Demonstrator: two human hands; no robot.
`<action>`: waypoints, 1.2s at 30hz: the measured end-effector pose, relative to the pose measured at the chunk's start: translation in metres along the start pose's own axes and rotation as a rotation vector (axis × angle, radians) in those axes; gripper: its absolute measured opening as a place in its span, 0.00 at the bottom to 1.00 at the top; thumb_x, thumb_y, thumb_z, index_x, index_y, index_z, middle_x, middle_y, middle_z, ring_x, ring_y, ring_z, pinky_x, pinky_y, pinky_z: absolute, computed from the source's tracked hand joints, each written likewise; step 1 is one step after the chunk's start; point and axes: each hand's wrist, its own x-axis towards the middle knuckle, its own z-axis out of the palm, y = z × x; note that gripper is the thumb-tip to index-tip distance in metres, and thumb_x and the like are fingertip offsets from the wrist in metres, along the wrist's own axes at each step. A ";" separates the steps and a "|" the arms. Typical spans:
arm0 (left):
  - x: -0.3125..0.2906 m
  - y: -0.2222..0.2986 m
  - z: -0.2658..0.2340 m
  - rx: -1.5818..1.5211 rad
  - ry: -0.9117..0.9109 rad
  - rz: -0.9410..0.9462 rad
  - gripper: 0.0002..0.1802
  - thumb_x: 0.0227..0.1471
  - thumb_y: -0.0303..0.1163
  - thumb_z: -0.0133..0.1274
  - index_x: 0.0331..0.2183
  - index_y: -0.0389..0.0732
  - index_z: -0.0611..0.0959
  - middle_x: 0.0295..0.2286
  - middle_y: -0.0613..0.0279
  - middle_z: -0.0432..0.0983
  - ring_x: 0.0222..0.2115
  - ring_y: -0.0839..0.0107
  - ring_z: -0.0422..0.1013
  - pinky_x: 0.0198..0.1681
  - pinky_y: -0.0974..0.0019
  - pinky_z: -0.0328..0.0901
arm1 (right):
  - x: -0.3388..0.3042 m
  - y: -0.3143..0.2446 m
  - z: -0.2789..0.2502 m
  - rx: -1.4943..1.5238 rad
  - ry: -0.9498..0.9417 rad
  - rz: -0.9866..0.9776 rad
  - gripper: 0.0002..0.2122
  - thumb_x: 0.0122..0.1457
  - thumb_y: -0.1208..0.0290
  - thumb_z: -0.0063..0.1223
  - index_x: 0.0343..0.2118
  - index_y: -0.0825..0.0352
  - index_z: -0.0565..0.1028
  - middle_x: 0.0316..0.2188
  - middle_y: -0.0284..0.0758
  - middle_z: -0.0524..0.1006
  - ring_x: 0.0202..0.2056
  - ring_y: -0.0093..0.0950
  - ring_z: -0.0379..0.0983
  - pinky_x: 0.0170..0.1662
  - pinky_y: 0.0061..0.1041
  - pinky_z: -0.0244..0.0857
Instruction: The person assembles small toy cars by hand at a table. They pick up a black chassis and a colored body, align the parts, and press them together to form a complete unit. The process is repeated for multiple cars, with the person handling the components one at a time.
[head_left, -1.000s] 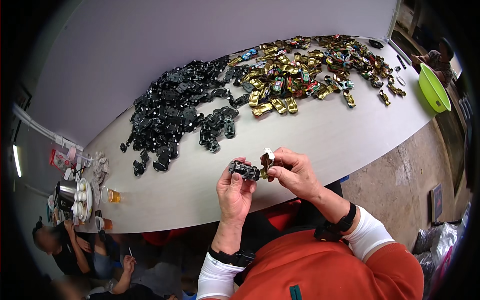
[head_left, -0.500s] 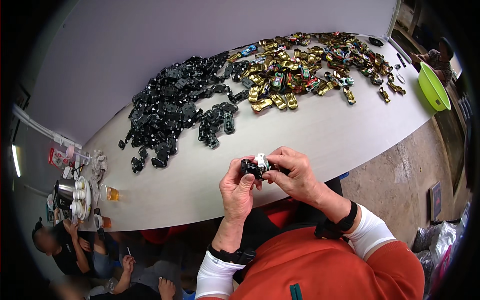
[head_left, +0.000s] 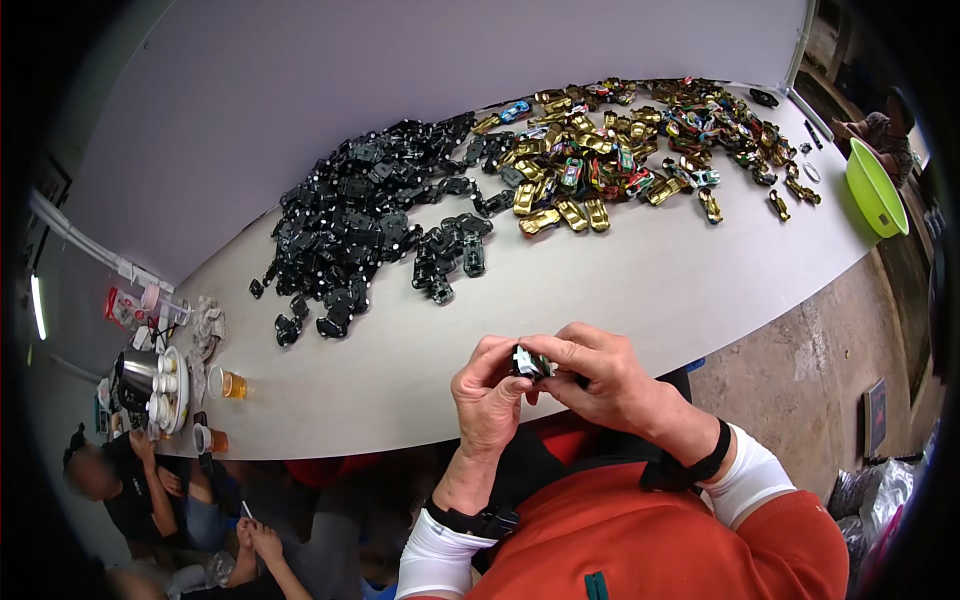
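Note:
Above the table's near edge, both my hands hold one small toy car (head_left: 530, 362), white and dark, between thumbs and fingertips. My left hand (head_left: 487, 395) closes on its left end; my right hand (head_left: 607, 378) pinches the right end. Fingers cover much of the car, so how its parts sit together cannot be made out. Beyond my hands lies a big heap of black toy-car chassis (head_left: 345, 215), with a smaller cluster of chassis (head_left: 447, 255) in front. Right of it spreads a pile of gold and coloured toy-car bodies (head_left: 595, 150).
The pale table (head_left: 620, 285) curves around me. At its right end stands a lime-green basin (head_left: 872, 190). Cups of amber drink (head_left: 228, 383), a tray of white cups (head_left: 172, 385) and a cloth (head_left: 207, 330) are on the left. Other people sit at lower left and far right.
The white piece that stood up from the black chassis now sits lower between my fingers, and my hands are closer around the car. The whole view has shifted slightly.

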 end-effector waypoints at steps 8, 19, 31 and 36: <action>0.000 0.011 0.006 0.170 -0.144 0.083 0.21 0.42 0.29 0.61 0.40 0.31 0.76 0.32 0.63 0.68 0.27 0.76 0.69 0.22 0.76 0.68 | -0.002 -0.013 -0.012 -0.057 -0.010 -0.034 0.24 0.43 0.80 0.59 0.47 0.60 0.70 0.24 0.37 0.71 0.23 0.33 0.70 0.25 0.28 0.67; 0.010 0.022 0.018 -0.039 -0.077 -0.300 0.19 0.43 0.28 0.60 0.39 0.33 0.74 0.28 0.64 0.70 0.21 0.78 0.70 0.16 0.79 0.65 | 0.002 -0.005 -0.016 0.182 -0.097 0.172 0.26 0.45 0.82 0.57 0.50 0.68 0.65 0.23 0.38 0.72 0.20 0.26 0.71 0.22 0.23 0.67; 0.005 -0.001 0.007 0.016 0.112 -0.333 0.07 0.47 0.22 0.55 0.30 0.35 0.74 0.23 0.59 0.72 0.14 0.77 0.66 0.12 0.78 0.61 | -0.005 0.008 -0.006 0.299 -0.089 0.432 0.09 0.52 0.81 0.51 0.37 0.72 0.73 0.23 0.35 0.75 0.24 0.20 0.70 0.26 0.20 0.64; 0.005 -0.005 -0.012 -0.161 0.124 -0.366 0.07 0.47 0.22 0.54 0.32 0.35 0.75 0.23 0.57 0.72 0.14 0.76 0.66 0.11 0.78 0.61 | -0.021 0.033 -0.010 0.160 -0.046 0.346 0.13 0.60 0.71 0.43 0.46 0.70 0.70 0.18 0.27 0.67 0.20 0.14 0.62 0.24 0.15 0.59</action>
